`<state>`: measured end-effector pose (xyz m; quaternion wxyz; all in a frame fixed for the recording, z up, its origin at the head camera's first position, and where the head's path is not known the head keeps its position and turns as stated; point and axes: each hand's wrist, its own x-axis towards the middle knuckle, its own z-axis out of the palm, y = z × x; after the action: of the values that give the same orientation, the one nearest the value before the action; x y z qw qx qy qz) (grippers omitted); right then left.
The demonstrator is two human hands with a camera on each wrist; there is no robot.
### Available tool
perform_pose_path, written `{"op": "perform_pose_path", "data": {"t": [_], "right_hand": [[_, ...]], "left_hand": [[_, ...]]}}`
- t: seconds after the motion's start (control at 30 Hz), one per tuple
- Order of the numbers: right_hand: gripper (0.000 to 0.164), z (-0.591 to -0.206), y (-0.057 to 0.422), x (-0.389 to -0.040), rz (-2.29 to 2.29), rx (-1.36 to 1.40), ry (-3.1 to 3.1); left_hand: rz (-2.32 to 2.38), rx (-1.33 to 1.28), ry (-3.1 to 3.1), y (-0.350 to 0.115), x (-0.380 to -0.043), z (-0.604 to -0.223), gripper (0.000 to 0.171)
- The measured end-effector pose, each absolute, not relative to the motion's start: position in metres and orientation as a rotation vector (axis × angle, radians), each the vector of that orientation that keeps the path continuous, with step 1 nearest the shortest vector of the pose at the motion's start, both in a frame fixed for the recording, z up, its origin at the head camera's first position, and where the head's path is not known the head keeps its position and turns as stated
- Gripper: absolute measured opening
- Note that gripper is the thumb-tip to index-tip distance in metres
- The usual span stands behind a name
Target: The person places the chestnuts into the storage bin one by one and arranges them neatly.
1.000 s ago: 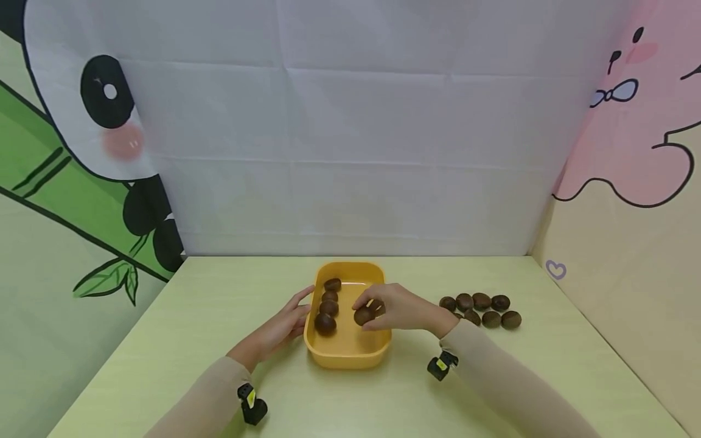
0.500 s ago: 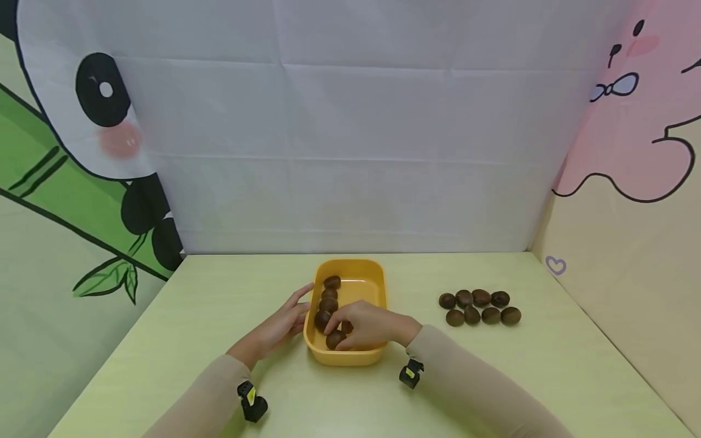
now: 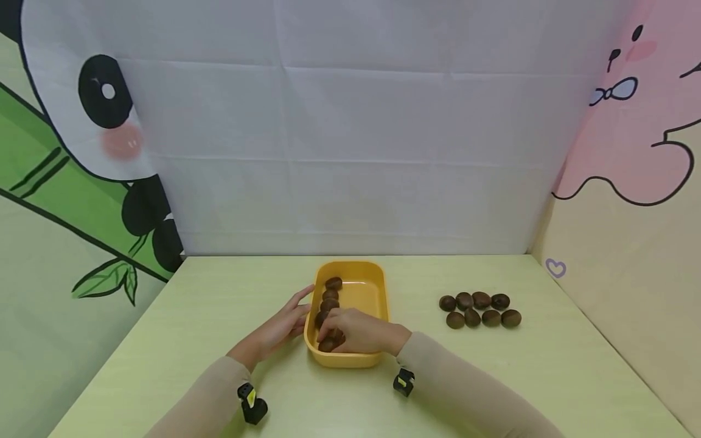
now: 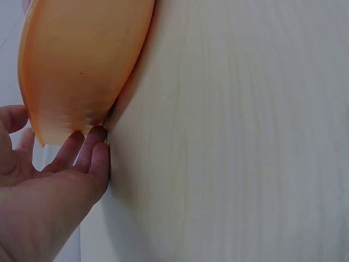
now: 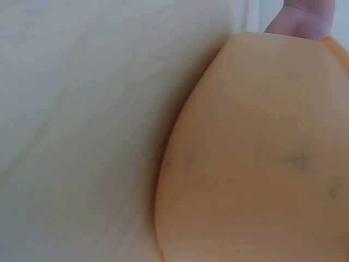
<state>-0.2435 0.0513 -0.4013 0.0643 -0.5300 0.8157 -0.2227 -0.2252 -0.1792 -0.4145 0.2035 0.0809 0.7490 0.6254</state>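
Note:
A yellow plastic bin (image 3: 361, 296) stands on the table, with several brown chestnuts (image 3: 330, 295) lined up along its left inner side. My right hand (image 3: 362, 330) reaches into its near left corner. The fingers and thumb there grip a chestnut (image 3: 327, 345), and another brown one shows partly behind it under the fingers. Against the bin's outer left wall rests my left hand (image 3: 279, 330), its fingers extended. In the left wrist view the fingertips of this hand (image 4: 60, 174) touch the bin's wall (image 4: 82, 65). The right wrist view shows only the bin's outside (image 5: 251, 153), not the fingers.
To the right of the bin, several more chestnuts (image 3: 481, 300) lie on the pale table (image 3: 465, 365) in two rows. A white sheet (image 3: 361, 152) hangs behind the table's back edge. Cartoon-painted panels (image 3: 630, 152) flank both sides.
My right hand has come left and nearer, from above the bin's middle down into its near left corner, carrying the brown chestnuts. My left hand has stayed at the bin's side.

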Motion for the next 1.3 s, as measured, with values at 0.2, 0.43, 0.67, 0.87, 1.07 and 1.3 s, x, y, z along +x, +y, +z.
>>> {"op": "perform_pose_path", "data": {"t": [0.2, 0.43, 0.67, 0.87, 1.07, 1.3], "right_hand": [[0.024, -0.404, 0.049, -0.247, -0.732, -1.560, 2.481], [0.022, -0.407, 0.045, -0.249, -0.792, -1.522, 2.475], [0.022, -0.398, 0.051, -0.249, -0.799, -1.473, 2.458], [0.022, -0.381, 0.069, -0.252, -0.807, -1.413, 2.465], [0.021, -0.369, 0.096, -0.260, -0.895, -1.342, 2.518], [0.020, -0.365, 0.143, -0.273, -0.972, -1.297, 2.613]], "left_hand": [[1.751, 0.202, 2.092, -0.180, -0.224, -0.415, 0.058], [1.747, 0.198, 2.106, -0.180, -0.224, -0.415, 0.059], [1.761, 0.218, 2.090, -0.181, -0.225, -0.416, 0.061], [1.749, 0.196, 2.102, -0.179, -0.225, -0.414, 0.060], [1.749, 0.182, 2.108, -0.179, -0.224, -0.413, 0.060], [1.767, 0.205, 2.087, -0.180, -0.224, -0.415, 0.060]]}}
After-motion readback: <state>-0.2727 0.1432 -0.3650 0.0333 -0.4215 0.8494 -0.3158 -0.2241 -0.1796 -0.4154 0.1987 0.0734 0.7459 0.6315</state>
